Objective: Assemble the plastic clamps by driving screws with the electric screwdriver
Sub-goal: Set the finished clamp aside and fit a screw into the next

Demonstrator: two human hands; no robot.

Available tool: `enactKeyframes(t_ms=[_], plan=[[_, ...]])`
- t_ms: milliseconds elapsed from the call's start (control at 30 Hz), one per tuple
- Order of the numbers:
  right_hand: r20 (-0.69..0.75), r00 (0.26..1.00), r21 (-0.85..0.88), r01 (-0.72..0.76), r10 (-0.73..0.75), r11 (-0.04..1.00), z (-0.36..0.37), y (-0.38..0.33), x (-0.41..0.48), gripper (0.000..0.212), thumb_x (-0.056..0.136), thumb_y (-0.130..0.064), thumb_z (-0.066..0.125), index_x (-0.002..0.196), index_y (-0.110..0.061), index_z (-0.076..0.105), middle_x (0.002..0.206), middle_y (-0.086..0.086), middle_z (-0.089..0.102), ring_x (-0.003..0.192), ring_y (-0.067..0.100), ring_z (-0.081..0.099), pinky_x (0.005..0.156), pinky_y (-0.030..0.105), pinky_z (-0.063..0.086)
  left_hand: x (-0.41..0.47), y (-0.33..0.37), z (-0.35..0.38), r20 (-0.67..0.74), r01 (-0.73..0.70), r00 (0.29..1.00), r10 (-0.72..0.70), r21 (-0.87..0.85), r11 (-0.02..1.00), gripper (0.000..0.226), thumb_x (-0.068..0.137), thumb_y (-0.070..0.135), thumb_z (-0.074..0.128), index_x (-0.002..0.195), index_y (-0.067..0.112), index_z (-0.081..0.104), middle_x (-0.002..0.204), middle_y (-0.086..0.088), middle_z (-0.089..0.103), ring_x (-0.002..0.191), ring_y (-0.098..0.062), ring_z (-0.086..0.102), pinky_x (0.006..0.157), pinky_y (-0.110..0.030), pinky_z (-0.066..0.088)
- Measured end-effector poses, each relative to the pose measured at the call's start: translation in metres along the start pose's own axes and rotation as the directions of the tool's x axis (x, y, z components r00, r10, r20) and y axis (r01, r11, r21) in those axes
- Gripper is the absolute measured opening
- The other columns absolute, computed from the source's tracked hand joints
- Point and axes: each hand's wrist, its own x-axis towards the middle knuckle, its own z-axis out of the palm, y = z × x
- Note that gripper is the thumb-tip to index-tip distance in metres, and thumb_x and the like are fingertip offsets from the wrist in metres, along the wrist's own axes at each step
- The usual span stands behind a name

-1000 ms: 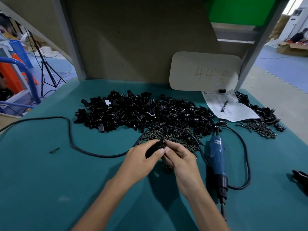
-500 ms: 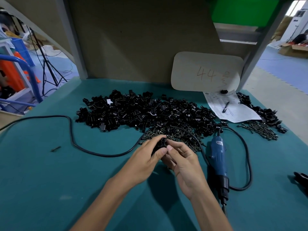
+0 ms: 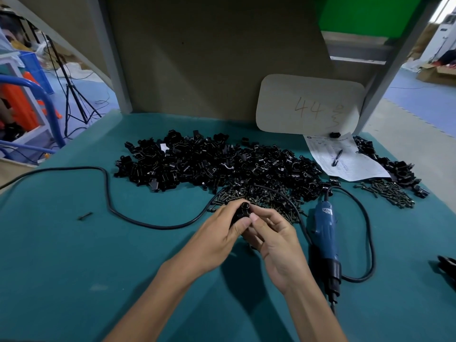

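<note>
Head view, workbench with both hands at centre. The left hand point(image 3: 219, 238) grasps a black plastic clamp point(image 3: 243, 210), its fingers curled round the part and its thumb laid over the near side. The right hand point(image 3: 274, 240) meets it from the right, thumb and forefinger pinching the same clamp, so that the two thumb tips touch. Whether a screw lies between the fingers cannot be told. The clamp is held just above the green table point(image 3: 61, 255), at the near edge of the screw heap point(image 3: 261, 196).

Behind the screws spreads a broad pile of black clamp parts point(image 3: 197, 164). The blue electric screwdriver point(image 3: 324, 233) lies flat just right of the right hand, bit toward the viewer, touched by neither hand. Its black cable point(image 3: 108, 193) runs leftward beneath the hands' far side and off the table's left edge, and also loops to the right of the tool.

At far right lie a smaller clamp pile point(image 3: 394, 166) and a second patch of screws point(image 3: 389, 192), beside a printed sheet point(image 3: 350, 166) with a pen point(image 3: 336, 157) resting on it. A card marked "44" point(image 3: 308, 104) leans against the backboard point(image 3: 209, 58). One loose screw point(image 3: 85, 215) lies apart at left. A dark object point(image 3: 447, 267) at the right edge is cut off by the frame.
</note>
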Motion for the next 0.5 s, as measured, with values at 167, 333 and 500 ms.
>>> enactKeyframes(t_ms=[167, 333, 500], plan=[[-0.006, 1.000, -0.003, -0.009, 0.009, 1.000, -0.0015, 0.0010, 0.0001, 0.016, 0.085, -0.016, 0.070, 0.097, -0.018, 0.081, 0.094, 0.005, 0.076, 0.091, 0.016, 0.074, 0.080, 0.025, 0.059, -0.0020, -0.0022, 0.0013, 0.017, 0.010, 1.000, -0.010, 0.003, 1.000, 0.049, 0.096, 0.071, 0.031, 0.143, 0.060, 0.025, 0.146, 0.014, 0.047, 0.132, -0.006, 0.046, 0.108, -0.038, 0.043], [0.005, 1.000, 0.003, -0.013, 0.013, 1.000, -0.0032, 0.0030, 0.0013, 0.016, 0.086, -0.015, 0.070, 0.097, -0.018, 0.081, 0.106, 0.010, 0.077, 0.094, 0.016, 0.074, 0.080, 0.025, 0.059, -0.0033, -0.0020, 0.0018, 0.020, -0.015, 1.000, 0.016, -0.018, 1.000, 0.042, 0.097, 0.071, 0.030, 0.136, 0.057, 0.033, 0.132, 0.017, 0.054, 0.123, -0.001, 0.051, 0.101, -0.041, 0.048], [0.013, 1.000, -0.007, -0.022, 0.022, 1.000, -0.0057, 0.0074, 0.0033, 0.018, 0.084, -0.020, 0.073, 0.100, -0.019, 0.081, 0.107, 0.010, 0.077, 0.096, 0.016, 0.075, 0.082, 0.026, 0.058, -0.0045, -0.0033, 0.0033, 0.024, -0.008, 1.000, 0.008, -0.025, 1.000, 0.041, 0.101, 0.064, 0.032, 0.139, 0.048, 0.037, 0.132, 0.016, 0.055, 0.123, -0.003, 0.052, 0.101, -0.041, 0.048]])
